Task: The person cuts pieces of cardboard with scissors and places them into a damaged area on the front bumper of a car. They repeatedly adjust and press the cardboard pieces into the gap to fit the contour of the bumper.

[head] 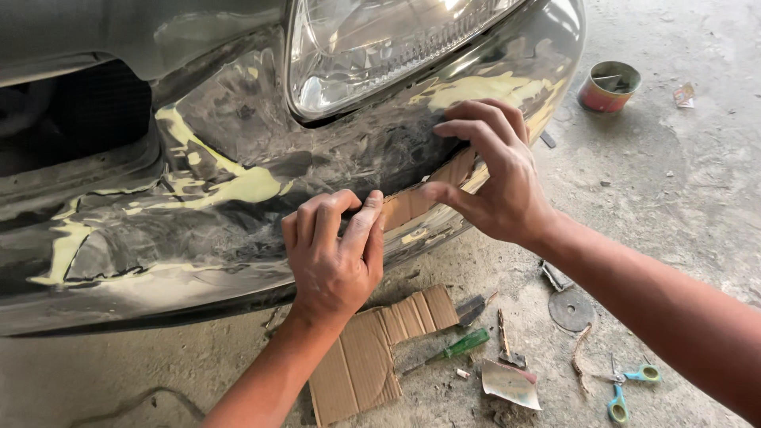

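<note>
Cardboard strip (428, 194) is pressed flat against the lower edge of the car bumper (238, 182), just under the headlight (372, 47), and both hands are on it. Left hand (333, 254) comes up from below with the fingers curled, grip pinched tight on the strip's left end, thumb against the forefinger. Right hand (495, 178) reaches in from the right with the wrist bent, fingers spread over the bumper above the strip and the thumb tucked under it, so that grip is loosely closed on the right end. Middle of the strip shows, but its ends are covered by fingers, so can't tell how long it really is. Bumper is glossy grey, scuffed dull in patches, with yellow filler smears. On the dusty concrete floor (697, 198) there's a ribbed cardboard sheet (372, 353), a green-handled screwdriver (452, 349), scissors (626, 388) with blue and green handles, a round metal disc (571, 309) and a small tin (608, 85).
</note>
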